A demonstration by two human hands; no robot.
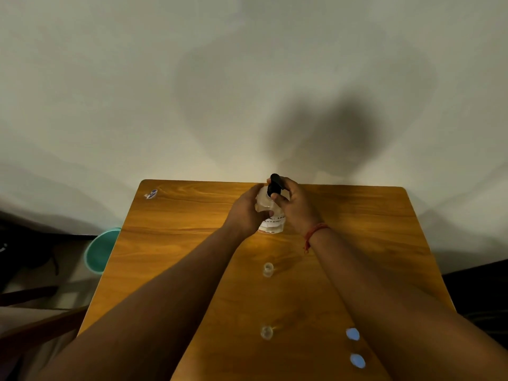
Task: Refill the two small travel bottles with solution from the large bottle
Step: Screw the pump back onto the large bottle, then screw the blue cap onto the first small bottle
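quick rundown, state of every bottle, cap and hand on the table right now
large bottle: upright, black pump top on, held
left hand: grips the bottle's body
right hand: grips the pump top
far small bottle: upright, uncapped
near small bottle: upright, uncapped
two blue caps: off, on table

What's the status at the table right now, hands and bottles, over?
Left hand grips large bottle; right hand on its black cap. Two small bottles stand open, blue caps beside. Nothing in the way.

wooden table (170,243) | teal bucket (100,250) left of the table | sticker (151,193) at far-left table corner
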